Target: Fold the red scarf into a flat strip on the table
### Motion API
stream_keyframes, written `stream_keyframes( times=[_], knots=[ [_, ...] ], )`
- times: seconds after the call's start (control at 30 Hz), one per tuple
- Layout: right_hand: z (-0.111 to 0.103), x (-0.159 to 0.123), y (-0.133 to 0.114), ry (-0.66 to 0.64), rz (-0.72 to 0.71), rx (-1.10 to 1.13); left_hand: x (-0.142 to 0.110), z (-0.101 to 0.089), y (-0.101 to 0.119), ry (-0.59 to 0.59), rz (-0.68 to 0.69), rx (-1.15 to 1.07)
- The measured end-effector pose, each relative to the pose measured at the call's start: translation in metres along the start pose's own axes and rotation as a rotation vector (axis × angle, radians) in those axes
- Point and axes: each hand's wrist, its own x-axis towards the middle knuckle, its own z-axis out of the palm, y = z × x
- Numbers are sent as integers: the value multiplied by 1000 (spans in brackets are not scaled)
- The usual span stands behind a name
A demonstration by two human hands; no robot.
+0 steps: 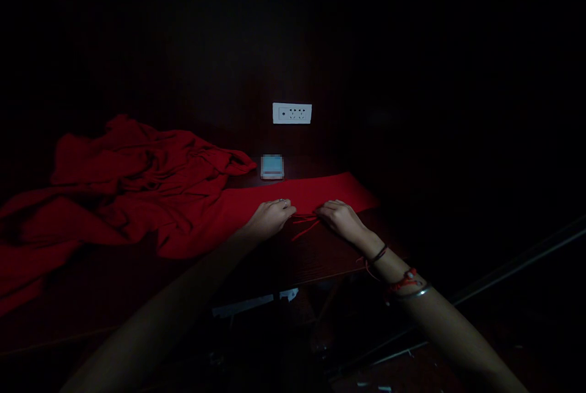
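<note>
A long red cloth (pixel 320 193) lies over a dark table, flat on the right and heaped in loose folds on the left. My left hand (pixel 270 218), with a ring on one finger, pinches the near edge of its flat part. A short way to the right, my right hand (pixel 341 219) is closed on the same edge, fingertips pressed together. Between the two hands the edge is gathered, and thin red strips (pixel 306 229) hang from it towards me. Bracelets circle my right wrist. The fingertips are partly hidden in the dim light.
Behind the cloth sits a small pale blue, blurred-out object (pixel 272 166). A white wall socket (pixel 292 113) is above it. The dark table's front edge (pixel 329 276) runs below my hands, with pale scraps (pixel 249 304) under it. Most surroundings are too dark to make out.
</note>
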Motion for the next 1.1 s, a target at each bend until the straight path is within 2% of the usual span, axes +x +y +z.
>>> stream_keyframes(
  times=[0.2, 0.37, 0.63, 0.77, 0.93, 1.1],
  knots=[
    [1, -1, -2, 65, 6, 36, -1, 2, -1, 42, 21, -61],
    [1, 1, -3, 41, -46, -12, -3, 0, -8, 59, 23, -153],
    [3, 3, -3, 134, 13, -79, -6, 0, -13, 77, 73, -181],
    [2, -1, -4, 129, 2, -124, -9, 1, -12, 32, 90, -250],
    [1, -11, -3, 51, -46, -94, -14, -3, -13, -64, 198, -377],
    [-2, -12, -3, 35, -25, -63, -14, -7, -16, -84, 230, -395]
  ],
)
